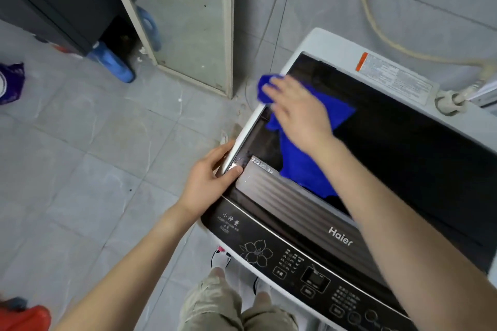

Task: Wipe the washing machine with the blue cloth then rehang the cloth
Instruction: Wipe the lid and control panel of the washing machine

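Observation:
A white top-loading washing machine with a dark glass lid and black control panel fills the right half of the view. The blue cloth lies spread on the lid near its left edge. My right hand presses flat on the cloth, fingers spread toward the lid's left corner, with a fold of cloth bunched past the fingertips. My left hand grips the machine's left rim at the lid's front corner, thumb on top.
Grey tiled floor lies left of the machine. A framed mirror leans on the wall, with blue detergent bottles under a dark cabinet. A beige hose and inlet fitting sit behind the machine. A red object is at bottom left.

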`<state>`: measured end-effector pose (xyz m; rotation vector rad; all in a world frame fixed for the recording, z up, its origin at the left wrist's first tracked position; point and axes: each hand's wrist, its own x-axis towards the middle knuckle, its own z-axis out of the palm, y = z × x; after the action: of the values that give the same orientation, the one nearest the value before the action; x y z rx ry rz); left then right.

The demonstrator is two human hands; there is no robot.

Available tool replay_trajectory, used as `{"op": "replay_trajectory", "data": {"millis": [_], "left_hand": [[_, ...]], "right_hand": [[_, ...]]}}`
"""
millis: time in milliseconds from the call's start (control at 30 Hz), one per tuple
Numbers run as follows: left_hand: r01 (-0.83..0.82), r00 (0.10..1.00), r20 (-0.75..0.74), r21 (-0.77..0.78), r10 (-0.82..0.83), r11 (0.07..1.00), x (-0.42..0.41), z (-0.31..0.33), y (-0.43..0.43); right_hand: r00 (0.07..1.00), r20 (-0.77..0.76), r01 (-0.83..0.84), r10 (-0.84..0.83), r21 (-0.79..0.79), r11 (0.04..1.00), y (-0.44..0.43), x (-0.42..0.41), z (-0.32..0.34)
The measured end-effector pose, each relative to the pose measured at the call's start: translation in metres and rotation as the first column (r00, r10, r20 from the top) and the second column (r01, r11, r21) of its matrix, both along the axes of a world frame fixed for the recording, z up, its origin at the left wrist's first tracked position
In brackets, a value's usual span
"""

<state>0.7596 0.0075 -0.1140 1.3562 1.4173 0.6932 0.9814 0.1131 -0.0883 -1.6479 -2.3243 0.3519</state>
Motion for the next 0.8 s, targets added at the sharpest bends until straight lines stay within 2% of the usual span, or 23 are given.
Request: {"op": "replay_trajectory", "data": {"millis": [100, 167, 233, 333, 400, 433, 500, 633, 700, 800], "left_hand": [[0.0, 0.999, 0.033, -0.082, 0.003, 0.997, -0.02, -0.002, -0.017], [0.011, 0.999, 0.035, -0.136, -0.006, 0.991, -0.034, -0.004, -0.03], [0.014, 1.0, 0.021, -0.168, -0.011, 0.986, -0.045, -0.006, -0.039], [-0.014, 1.0, -0.016, -0.17, 0.011, 0.985, -0.049, -0.008, -0.048], [-0.043, 0.999, -0.013, -0.178, 0.041, 0.983, -0.05, -0.009, -0.054], [-0.055, 0.998, -0.007, -0.176, 0.055, 0.983, -0.05, -0.009, -0.058], [-0.072, 0.997, 0.003, -0.172, 0.074, 0.983, -0.052, -0.01, -0.067], [-0.168, 0.986, -0.005, -0.171, 0.169, 0.971, -0.052, -0.011, -0.089], [-0.202, 0.978, 0.007, -0.18, 0.207, 0.963, -0.052, -0.014, -0.097], [-0.224, 0.972, 0.029, -0.186, 0.233, 0.957, -0.052, -0.019, -0.1]], "right_hand": [[0.944, 0.047, -0.326, 0.328, -0.043, 0.944, -0.06, -0.032, -0.005], [0.904, 0.029, -0.423, 0.427, -0.093, 0.901, -0.063, -0.017, -0.002], [0.93, 0.009, -0.366, 0.369, -0.089, 0.926, -0.039, -0.004, -0.001], [0.997, -0.036, -0.064, 0.063, -0.016, 0.998, 0.008, -0.003, 0.002], [1.0, -0.004, 0.031, -0.031, -0.013, 0.999, 0.016, -0.012, 0.004], [1.0, 0.017, -0.002, 0.002, -0.019, 1.0, 0.007, -0.02, 0.004], [0.985, 0.019, -0.17, 0.171, -0.059, 0.984, -0.033, -0.042, 0.002], [0.842, 0.056, -0.528, 0.536, -0.118, 0.841, -0.118, -0.076, -0.012], [0.804, 0.076, -0.578, 0.59, -0.129, 0.806, -0.107, -0.073, -0.013], [0.886, 0.056, -0.455, 0.459, -0.073, 0.887, -0.058, -0.06, -0.011]]}}
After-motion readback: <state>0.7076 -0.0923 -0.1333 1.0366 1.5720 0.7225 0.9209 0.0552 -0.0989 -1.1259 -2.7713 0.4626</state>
